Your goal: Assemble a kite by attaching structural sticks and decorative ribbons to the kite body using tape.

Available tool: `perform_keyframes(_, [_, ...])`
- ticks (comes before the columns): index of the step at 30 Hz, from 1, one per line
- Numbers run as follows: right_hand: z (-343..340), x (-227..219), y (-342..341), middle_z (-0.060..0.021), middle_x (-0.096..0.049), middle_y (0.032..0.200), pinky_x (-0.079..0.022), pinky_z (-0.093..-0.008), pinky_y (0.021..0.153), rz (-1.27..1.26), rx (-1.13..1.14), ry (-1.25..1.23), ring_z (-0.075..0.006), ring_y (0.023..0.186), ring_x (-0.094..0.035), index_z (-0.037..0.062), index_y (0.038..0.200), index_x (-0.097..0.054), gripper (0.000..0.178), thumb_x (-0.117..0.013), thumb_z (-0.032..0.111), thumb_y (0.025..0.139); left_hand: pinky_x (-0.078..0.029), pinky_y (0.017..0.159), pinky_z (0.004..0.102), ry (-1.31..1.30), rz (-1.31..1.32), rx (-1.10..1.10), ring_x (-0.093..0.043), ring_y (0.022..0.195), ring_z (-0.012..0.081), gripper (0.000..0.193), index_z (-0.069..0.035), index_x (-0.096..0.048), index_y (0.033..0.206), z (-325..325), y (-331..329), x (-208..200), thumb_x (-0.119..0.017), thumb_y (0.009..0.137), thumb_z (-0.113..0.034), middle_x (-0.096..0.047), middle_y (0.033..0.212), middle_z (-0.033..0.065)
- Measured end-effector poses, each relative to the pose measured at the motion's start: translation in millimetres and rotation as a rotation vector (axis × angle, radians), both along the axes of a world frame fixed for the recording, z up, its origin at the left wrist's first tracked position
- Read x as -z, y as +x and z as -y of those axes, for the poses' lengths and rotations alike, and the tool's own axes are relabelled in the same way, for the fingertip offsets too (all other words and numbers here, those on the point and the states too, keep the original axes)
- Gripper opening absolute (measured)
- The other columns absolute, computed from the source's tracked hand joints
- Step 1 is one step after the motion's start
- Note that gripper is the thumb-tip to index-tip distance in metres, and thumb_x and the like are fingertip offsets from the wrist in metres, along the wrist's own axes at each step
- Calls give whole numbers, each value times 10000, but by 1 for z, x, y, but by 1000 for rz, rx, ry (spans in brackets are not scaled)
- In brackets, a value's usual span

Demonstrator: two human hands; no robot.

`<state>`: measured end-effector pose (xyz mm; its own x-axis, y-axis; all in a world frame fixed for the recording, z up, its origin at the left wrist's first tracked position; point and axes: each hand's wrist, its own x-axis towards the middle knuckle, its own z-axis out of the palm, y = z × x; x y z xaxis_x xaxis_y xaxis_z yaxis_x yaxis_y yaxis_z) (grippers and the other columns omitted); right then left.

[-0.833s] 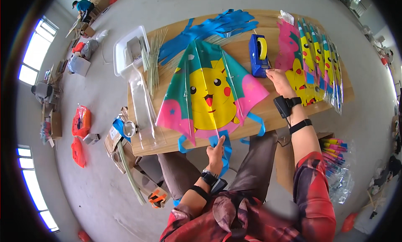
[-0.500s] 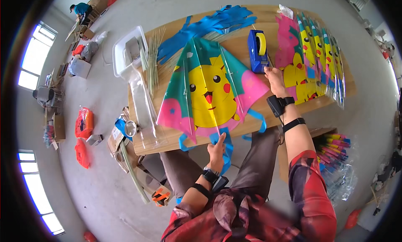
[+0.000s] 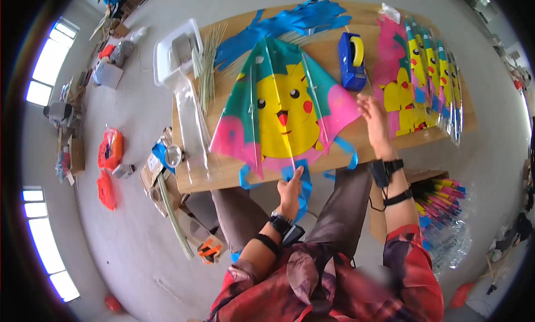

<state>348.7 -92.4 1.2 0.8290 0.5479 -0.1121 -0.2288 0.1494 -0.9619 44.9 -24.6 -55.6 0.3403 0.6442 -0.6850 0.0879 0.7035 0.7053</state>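
Observation:
A kite [image 3: 283,113] with a yellow cartoon figure on green and pink lies spread on the wooden table, thin rods running down it. My left hand [image 3: 288,194] is closed at its lower edge, pinching the blue strip [image 3: 304,196] attached there. Just off the kite's right tip is my right hand [image 3: 375,124], its fingers bent and close together; anything between the fingertips is too small to make out. Beyond that hand stands a blue tape dispenser [image 3: 351,71] with a yellow-cored roll.
Blue strips [image 3: 278,26] and thin sticks [image 3: 209,65] lie at the back, near a white plastic tub [image 3: 163,60]. More kite sheets [image 3: 393,65] and several wrapped kites [image 3: 432,65] cover the right end. A box of folded kites [image 3: 437,199] stands below right.
My right hand has come away from the tape dispenser, toward me, and is now beside the kite's right tip. My left hand keeps its pinch. The whole view has shifted slightly.

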Motion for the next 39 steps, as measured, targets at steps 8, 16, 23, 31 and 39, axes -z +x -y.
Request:
perform_keyframes(8, [-7, 6, -140, 44, -519, 759, -356, -195, 551, -247, -499, -167, -32, 595, -438, 50, 1052, -690, 366, -486, 352, 1093, -231, 464, 265, -3, -54, 12, -328, 474, 41, 408, -201, -504, 645, -1, 7, 2, -835, 858, -309, -390, 565, -97])
perform_keyframes(16, [-13, 23, -162, 52, -454, 608, -303, -216, 452, -382, -524, -370, -33, 480, -376, 20, 1061, -653, 324, -446, 266, 1102, -236, 458, 264, 20, -34, 9, -344, 465, 42, 396, -205, -508, 642, 0, 2, 5, -811, 878, -298, -426, 566, -89])
perform_keyframes(23, [-16, 34, -166, 40, -474, 599, -319, -228, 443, -322, -481, -375, -47, 468, -399, 8, 1056, -652, 331, -442, 258, 1101, -259, 453, 280, 22, -32, 3, -360, 500, 34, 417, -167, -538, 597, 0, 1, 5, -834, 852, -315, -466, 586, -98])
perform_keyframes(31, [-14, 52, -171, -5, -519, 563, -387, -262, 456, 5, -418, -439, -74, 482, -488, -3, 984, -686, 342, -476, 249, 1081, -235, 457, 272, 22, -2, 5, -357, 466, 45, 414, -201, -513, 613, 0, 4, -3, -812, 881, -301, -432, 558, -83])
perform_keyframes(39, [-11, 55, -179, -12, -531, 589, -393, -272, 461, 39, -377, -413, -82, 487, -501, 14, 1009, -686, 325, -474, 249, 1082, -225, 474, 265, 27, 10, 48, -346, 492, 39, 454, -213, -480, 602, 0, -3, 2, -801, 897, -338, -414, 567, -85])
